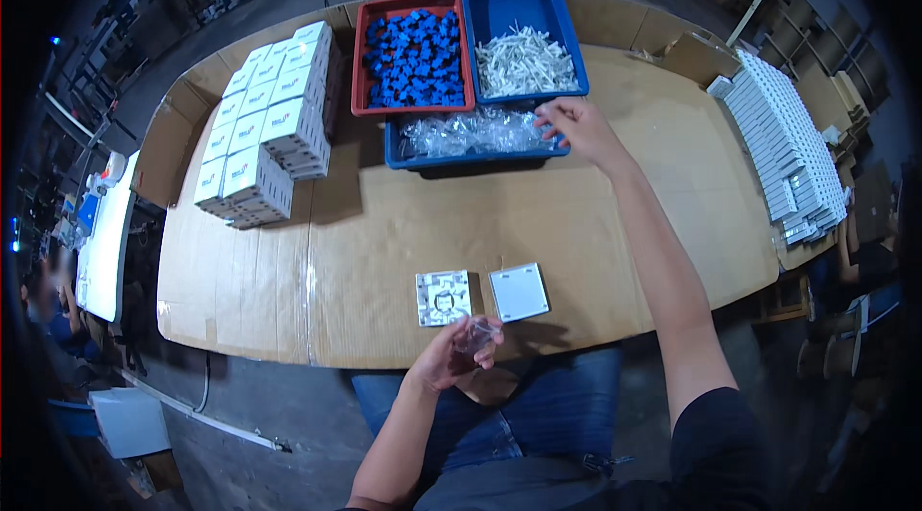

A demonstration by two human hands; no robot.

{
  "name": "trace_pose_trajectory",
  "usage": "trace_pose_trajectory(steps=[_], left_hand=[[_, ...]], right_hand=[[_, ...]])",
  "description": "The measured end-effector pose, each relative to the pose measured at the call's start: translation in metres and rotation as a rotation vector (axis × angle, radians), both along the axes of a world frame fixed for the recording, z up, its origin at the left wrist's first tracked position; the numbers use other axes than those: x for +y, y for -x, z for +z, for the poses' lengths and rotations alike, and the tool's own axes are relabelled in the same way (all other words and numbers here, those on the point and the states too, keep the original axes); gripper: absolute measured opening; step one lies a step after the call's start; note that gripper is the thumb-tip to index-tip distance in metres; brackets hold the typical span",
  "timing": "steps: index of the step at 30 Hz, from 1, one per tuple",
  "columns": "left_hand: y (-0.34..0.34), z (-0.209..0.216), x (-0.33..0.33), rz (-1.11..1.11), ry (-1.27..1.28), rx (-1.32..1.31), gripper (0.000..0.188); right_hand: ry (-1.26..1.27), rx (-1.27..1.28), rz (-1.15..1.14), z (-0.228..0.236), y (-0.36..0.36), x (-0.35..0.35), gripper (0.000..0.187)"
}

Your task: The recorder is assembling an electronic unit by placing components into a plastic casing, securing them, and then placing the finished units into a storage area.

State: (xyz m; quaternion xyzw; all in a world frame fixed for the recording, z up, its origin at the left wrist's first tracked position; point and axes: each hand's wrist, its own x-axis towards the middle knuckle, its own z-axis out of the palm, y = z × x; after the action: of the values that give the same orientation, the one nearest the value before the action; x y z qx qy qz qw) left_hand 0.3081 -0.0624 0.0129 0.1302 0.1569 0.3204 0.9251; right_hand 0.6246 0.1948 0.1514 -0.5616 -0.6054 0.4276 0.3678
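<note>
My left hand [449, 357] is closed around a small clear plastic piece [473, 338] at the table's near edge. Just beyond it lies a square white part [431, 300] with a grey pattern and a dark ring at its middle. Beside that, to the right, is a plain white square plate [519, 292]. My right hand [574, 125] reaches out over the right end of a blue tray [480, 163] of clear plastic pieces. Its fingers are bent together; whatever they may hold is too small to tell.
Behind that tray stand a red tray [359, 79] of blue parts and a blue tray [576, 50] of thin whitish pieces. White boxes [252, 117] are stacked at left. Rows of white parts [783, 146] stand at right. Cardboard walls [615, 19] edge the table.
</note>
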Motion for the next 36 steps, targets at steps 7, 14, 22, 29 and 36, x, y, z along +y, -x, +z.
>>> trace_pose_trajectory(steps=[7,14,22,29,36], left_hand=[[0.002,-0.008,0.011,-0.116,-0.064,-0.08,0.062],[0.002,-0.004,0.015,-0.23,-0.059,-0.053,0.065],[0.003,0.0,0.02,-0.295,-0.049,-0.048,0.061],[0.001,-0.001,0.023,-0.31,-0.029,-0.079,0.062],[-0.005,0.008,0.024,-0.301,-0.129,-0.037,0.069]], right_hand=[[-0.444,-0.481,-0.321,-0.021,-0.044,0.138,0.016],[-0.548,-0.754,-0.329,-0.015,-0.051,0.204,0.014],[-0.345,-0.829,-0.31,-0.016,-0.04,0.235,0.017],[-0.265,-0.784,-0.393,-0.025,-0.044,0.248,0.016],[-0.439,-0.432,-0.506,-0.013,-0.064,0.229,0.017]])
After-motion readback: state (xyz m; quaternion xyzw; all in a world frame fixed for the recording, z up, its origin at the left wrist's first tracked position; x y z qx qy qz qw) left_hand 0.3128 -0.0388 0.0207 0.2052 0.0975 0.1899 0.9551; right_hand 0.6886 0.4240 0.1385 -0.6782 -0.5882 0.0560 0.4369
